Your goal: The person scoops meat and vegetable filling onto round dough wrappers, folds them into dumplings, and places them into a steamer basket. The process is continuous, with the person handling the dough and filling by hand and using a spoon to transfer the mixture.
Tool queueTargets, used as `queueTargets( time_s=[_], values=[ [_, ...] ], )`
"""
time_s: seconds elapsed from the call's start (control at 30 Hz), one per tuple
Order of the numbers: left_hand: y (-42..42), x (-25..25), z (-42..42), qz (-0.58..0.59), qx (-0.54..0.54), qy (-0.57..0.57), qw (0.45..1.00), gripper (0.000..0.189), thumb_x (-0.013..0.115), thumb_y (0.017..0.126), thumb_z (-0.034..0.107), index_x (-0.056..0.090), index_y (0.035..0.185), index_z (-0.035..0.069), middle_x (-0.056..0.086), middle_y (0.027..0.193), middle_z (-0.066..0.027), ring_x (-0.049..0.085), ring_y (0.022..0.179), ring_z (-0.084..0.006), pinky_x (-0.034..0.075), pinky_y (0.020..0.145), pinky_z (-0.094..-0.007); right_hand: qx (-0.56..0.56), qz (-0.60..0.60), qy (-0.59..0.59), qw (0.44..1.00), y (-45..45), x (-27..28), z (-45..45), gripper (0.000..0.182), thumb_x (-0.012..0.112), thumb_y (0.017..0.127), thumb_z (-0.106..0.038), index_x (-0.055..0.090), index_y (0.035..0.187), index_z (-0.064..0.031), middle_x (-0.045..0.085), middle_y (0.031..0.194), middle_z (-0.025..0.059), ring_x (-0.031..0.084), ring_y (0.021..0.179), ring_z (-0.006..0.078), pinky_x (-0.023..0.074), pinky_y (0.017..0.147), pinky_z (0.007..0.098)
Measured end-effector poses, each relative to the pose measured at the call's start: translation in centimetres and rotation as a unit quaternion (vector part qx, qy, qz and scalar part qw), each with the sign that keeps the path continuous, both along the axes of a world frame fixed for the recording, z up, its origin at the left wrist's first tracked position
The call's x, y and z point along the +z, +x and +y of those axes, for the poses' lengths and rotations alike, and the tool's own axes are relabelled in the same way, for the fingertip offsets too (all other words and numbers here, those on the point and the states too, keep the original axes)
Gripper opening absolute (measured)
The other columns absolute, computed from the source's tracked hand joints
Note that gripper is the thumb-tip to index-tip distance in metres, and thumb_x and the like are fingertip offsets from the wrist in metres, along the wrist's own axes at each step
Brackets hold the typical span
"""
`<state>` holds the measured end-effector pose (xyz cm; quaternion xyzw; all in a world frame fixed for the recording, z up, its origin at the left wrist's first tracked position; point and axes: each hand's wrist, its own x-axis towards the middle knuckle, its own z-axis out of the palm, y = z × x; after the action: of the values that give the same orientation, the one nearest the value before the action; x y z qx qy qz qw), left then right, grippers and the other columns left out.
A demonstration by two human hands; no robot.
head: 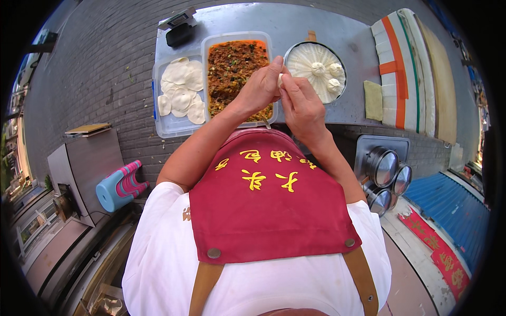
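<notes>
My left hand point(261, 86) and my right hand point(305, 106) meet above the worktable, fingers pinched around a small piece of white dough point(281, 81). Most of that dough is hidden behind the fingers. Beneath my left wrist is a clear plastic tub of chopped reddish-brown filling point(237, 63), with a metal utensil handle point(266, 124) at its near edge. Round dough wrappers point(182, 96) lie overlapping in a shallow plastic tray to the left. Beyond my right hand, a round steamer point(302, 59) with a woven liner holds three pleated buns point(318, 68).
The metal worktable point(284, 19) carries a black object point(179, 34) at its far left. A folded cloth point(373, 100) lies by a white foam box point(407, 71) with orange tape on the right. Blue and pink stools point(114, 191) and stacked metal steamers point(381, 166) stand lower down.
</notes>
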<state>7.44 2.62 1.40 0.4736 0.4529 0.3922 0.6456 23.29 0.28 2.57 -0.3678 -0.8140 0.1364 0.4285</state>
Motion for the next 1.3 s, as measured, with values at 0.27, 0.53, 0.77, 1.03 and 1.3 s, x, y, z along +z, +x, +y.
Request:
queueTargets(
  time_s=[0.27,0.53,0.77,1.03,1.3],
  values=[
    [1.4,-2.1,-0.2,-0.022,0.022,-0.078,0.996,0.062,0.027,0.111,0.057,0.061,0.097,0.007,0.05,0.068,0.0005,0.044,0.057,-0.0098,0.035,0.051,-0.0265,0.0,-0.014,-0.036,0.999,1.2,-1.1,-0.3,0.048,0.075,0.083,0.002,0.063,0.129,-0.0003,0.062,0.118,0.0163,0.066,0.093,0.0298,0.0569,0.079,0.0375],
    [4.0,-4.9,-0.1,-0.241,0.07,-0.261,0.932,0.062,0.028,0.11,0.057,0.056,0.127,0.003,0.066,0.118,-0.0163,0.072,0.098,-0.0253,0.06,0.088,-0.0415,0.047,-0.131,-0.079,0.987,4.1,-3.1,1.4,0.056,0.078,0.082,-0.01,0.058,0.134,-0.004,0.059,0.132,0.014,0.063,0.11,0.0352,0.0536,0.093,0.0433],
    [0.9,-3.8,-1.3,-0.2,0.088,-0.236,0.947,0.063,0.028,0.111,0.055,0.045,0.14,0.002,0.066,0.124,-0.0199,0.071,0.107,-0.0277,0.06,0.089,-0.0396,-0.019,-0.104,-0.174,0.979,11.0,-4.7,11.5,0.044,0.073,0.09,-0.017,0.063,0.13,-0.0012,0.066,0.116,0.0201,0.065,0.105,0.0392,0.0533,0.092,0.044],
    [-8.0,-6.6,-9.0,-0.125,0.34,-0.156,0.919,0.052,0.035,0.113,0.043,0.052,0.135,-0.001,0.066,0.128,-0.0185,0.068,0.112,-0.0259,0.057,0.094,-0.0368,-0.03,-0.295,-0.177,0.938,15.2,-12.3,19.9,0.046,0.074,0.09,-0.02,0.063,0.131,-0.0022,0.066,0.12,0.0166,0.065,0.109,0.0381,0.0513,0.1,0.0423],
    [-11.6,-10.2,-19.0,-0.076,0.504,-0.204,0.836,0.048,0.039,0.112,0.039,0.052,0.132,-0.002,0.067,0.124,-0.0176,0.069,0.108,-0.0265,0.057,0.09,-0.0372,-0.024,-0.241,-0.289,0.926,15.9,-9.1,22.4,0.048,0.075,0.089,-0.024,0.066,0.131,-0.0022,0.067,0.13,0.0173,0.064,0.118,0.0338,0.0506,0.103,0.0402]
  ],
)
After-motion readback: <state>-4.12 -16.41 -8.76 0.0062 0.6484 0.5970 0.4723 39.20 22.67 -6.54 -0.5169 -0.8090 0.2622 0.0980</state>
